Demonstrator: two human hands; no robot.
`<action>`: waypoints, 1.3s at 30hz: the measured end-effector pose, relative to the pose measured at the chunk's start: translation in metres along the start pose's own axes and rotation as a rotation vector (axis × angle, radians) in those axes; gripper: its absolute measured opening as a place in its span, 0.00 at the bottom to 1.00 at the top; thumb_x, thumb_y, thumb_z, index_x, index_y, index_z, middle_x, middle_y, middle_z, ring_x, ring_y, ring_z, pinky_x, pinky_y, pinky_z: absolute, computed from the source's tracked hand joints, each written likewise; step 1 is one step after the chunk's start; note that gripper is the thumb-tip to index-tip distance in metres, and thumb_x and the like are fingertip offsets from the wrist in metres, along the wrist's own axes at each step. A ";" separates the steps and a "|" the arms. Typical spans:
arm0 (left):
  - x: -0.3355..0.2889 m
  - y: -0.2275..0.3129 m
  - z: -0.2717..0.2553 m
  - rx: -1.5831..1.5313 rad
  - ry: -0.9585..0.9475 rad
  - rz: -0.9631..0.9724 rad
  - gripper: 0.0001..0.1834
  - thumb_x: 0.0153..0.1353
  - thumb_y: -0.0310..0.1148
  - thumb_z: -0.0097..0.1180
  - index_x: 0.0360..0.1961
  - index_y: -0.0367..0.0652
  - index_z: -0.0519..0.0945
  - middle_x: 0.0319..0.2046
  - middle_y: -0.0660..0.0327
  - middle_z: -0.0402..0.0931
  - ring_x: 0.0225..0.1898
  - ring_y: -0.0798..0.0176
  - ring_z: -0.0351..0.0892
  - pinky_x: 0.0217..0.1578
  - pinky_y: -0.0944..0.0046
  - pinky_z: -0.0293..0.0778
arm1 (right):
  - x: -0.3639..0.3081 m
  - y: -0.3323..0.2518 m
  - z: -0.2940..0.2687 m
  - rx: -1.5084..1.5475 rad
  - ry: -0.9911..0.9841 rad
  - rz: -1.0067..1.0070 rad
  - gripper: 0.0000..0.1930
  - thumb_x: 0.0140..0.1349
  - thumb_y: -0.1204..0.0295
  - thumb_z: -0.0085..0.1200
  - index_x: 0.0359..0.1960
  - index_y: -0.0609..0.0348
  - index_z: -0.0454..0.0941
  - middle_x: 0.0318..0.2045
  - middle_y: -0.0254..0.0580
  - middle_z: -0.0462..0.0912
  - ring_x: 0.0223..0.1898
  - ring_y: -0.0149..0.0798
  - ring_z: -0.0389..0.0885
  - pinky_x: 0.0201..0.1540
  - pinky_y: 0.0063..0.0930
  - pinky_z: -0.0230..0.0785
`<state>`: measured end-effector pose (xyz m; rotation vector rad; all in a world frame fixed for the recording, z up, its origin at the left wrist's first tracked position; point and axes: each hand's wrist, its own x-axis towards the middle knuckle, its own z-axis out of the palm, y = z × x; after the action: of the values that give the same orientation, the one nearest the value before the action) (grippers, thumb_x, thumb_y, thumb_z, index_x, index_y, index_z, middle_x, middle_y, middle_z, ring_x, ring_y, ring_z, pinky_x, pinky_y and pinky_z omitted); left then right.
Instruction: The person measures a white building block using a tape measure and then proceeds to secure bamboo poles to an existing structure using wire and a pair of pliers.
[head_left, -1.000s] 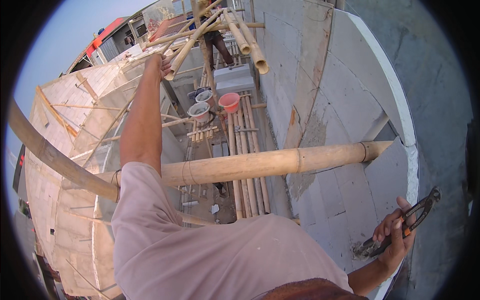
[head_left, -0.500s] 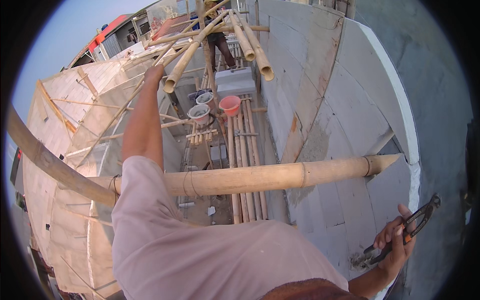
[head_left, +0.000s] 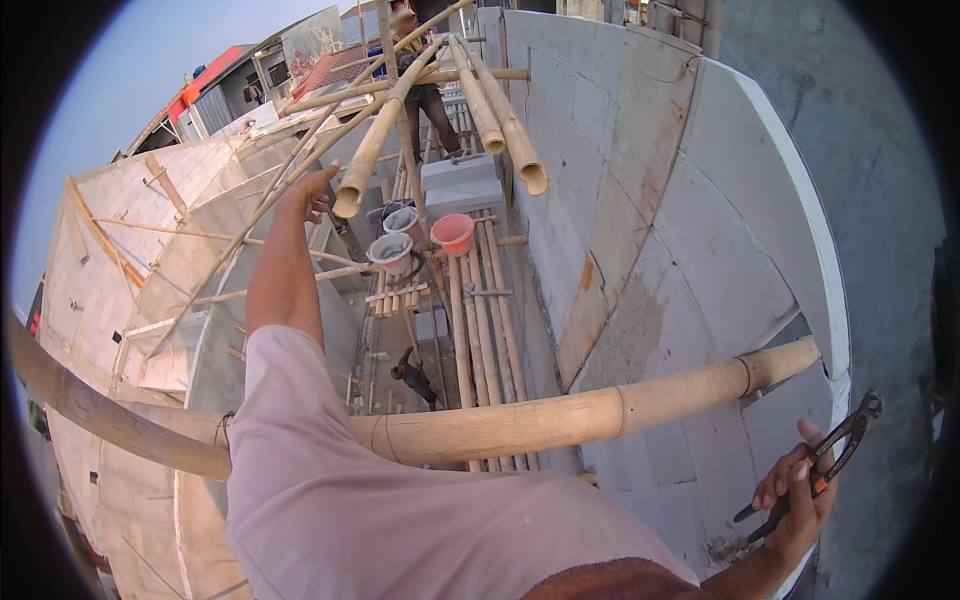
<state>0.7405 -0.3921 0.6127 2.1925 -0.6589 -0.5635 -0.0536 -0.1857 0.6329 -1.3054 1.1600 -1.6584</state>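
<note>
My left arm stretches forward, and my left hand (head_left: 314, 193) is open, its fingers apart, beside a thin slanting bamboo pole (head_left: 262, 208). A thick bamboo pole (head_left: 376, 150) with a hollow end lies just right of that hand. At the lower right my right hand (head_left: 796, 500) is closed around a pair of pincers (head_left: 848, 446) with dark handles and an orange mark; the jaws point up and away. In front of my body runs a thick horizontal bamboo pole (head_left: 530, 422), bound with wire near my left sleeve.
A grey block wall (head_left: 610, 130) rises on the right. Below are a red bucket (head_left: 453, 234), two pale buckets (head_left: 391, 253) and bamboo scaffold poles (head_left: 484, 330). One person (head_left: 430, 105) stands at the far end beside pale blocks (head_left: 460, 182); another (head_left: 412, 378) is lower down.
My left hand has let go of the slanting bamboo pole and sits slightly lower, with fingers spread. A person has come into view below. The right hand still holds the pincers.
</note>
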 end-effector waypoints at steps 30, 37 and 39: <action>-0.020 0.081 0.265 -0.282 -0.229 0.295 0.32 0.57 0.36 0.60 0.60 0.29 0.72 0.49 0.42 0.78 0.49 0.43 0.81 0.45 0.36 0.78 | -0.005 0.003 0.025 -0.010 0.032 0.067 0.27 0.65 0.67 0.60 0.58 0.77 0.68 0.19 0.36 0.66 0.14 0.29 0.65 0.16 0.25 0.65; -0.036 0.124 0.248 0.599 -0.007 0.413 0.36 0.58 0.36 0.56 0.71 0.49 0.67 0.77 0.51 0.41 0.77 0.44 0.39 0.66 0.21 0.46 | -0.007 0.004 0.033 -0.023 0.023 0.075 0.27 0.65 0.67 0.58 0.59 0.76 0.68 0.19 0.36 0.66 0.14 0.29 0.65 0.16 0.24 0.65; -0.071 0.150 0.261 0.692 -0.114 0.424 0.37 0.59 0.36 0.55 0.72 0.49 0.66 0.78 0.54 0.40 0.79 0.44 0.34 0.67 0.21 0.40 | -0.007 0.005 0.036 -0.069 0.073 0.077 0.26 0.66 0.68 0.55 0.60 0.75 0.68 0.20 0.34 0.65 0.13 0.27 0.66 0.16 0.23 0.65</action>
<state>0.4947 -0.5761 0.5818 2.5279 -1.5127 -0.2511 -0.0166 -0.1890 0.6287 -1.2354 1.3043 -1.6352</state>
